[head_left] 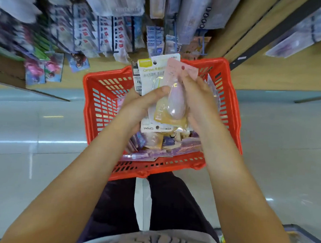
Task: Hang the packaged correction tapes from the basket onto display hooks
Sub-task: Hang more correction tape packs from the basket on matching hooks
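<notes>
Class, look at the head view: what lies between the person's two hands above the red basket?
In the head view, a fanned bundle of packaged correction tapes lies between the left hand and right hand, both gripping it above the basket.

Bare forearms, no sleeves; grey shirt [167, 242] with dark print; dark purple-black trousers [117, 203]

Bright even light, floor [42, 142] glare streaks, blurred hanging packages [18, 5], perhaps motion, fisheye-bent edges

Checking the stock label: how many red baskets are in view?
1. The red basket sits on the floor before the person's legs, under both hands, holding packaged items. A grey-rimmed container at bottom right may be another basket; too cropped to tell.
</notes>
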Demonstrator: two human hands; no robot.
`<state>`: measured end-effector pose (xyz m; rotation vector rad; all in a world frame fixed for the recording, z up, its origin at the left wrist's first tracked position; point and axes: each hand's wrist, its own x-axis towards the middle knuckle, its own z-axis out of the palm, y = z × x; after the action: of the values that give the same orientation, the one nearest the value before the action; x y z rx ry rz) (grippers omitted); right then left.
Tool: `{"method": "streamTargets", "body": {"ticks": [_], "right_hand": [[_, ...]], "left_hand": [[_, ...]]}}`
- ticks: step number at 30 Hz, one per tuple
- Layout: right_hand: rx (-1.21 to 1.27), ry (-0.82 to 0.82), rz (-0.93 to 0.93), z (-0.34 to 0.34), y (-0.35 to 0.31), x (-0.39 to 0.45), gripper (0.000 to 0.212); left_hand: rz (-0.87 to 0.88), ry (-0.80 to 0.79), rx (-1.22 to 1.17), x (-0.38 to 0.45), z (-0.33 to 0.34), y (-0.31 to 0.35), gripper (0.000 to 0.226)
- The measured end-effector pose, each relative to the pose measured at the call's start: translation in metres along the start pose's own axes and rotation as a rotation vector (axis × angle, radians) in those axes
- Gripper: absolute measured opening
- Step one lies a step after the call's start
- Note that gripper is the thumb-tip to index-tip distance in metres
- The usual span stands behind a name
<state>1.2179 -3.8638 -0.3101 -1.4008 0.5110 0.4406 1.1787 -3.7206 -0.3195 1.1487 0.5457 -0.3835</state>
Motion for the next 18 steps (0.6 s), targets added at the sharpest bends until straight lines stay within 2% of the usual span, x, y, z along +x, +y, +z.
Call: {"method": "streamTargets", "body": {"ticks": [3,7,10,13,18], "right_hand": [[0.067,-0.153,-0.132,0.012,-0.059,-0.040,0.022],[0.049,-0.255,-0.292,0.024,-0.132,-0.093,0.027],[-0.043,-0.340,-0.418,0.031,-0.179,-0.130,0.037],[-0.040,-0.371,-0.533,0.040,-0.222,-0.162,0.040],[0.007,-0.395,-0.653,0.055,-0.274,-0.194,0.040]], "left_hand": [[0.097,0.018,-0.094,-0.028,0.015,0.060,0.047],[0.244,0.027,-0.146,-0.080,0.037,0.142,0.058],[0.395,-0.006,-0.131,-0.123,0.047,0.191,0.051],[0.519,-0.040,-0.122,-0.161,0.055,0.233,0.042],[0.695,0.053,-0.097,-0.209,0.044,0.288,0.052]]}}
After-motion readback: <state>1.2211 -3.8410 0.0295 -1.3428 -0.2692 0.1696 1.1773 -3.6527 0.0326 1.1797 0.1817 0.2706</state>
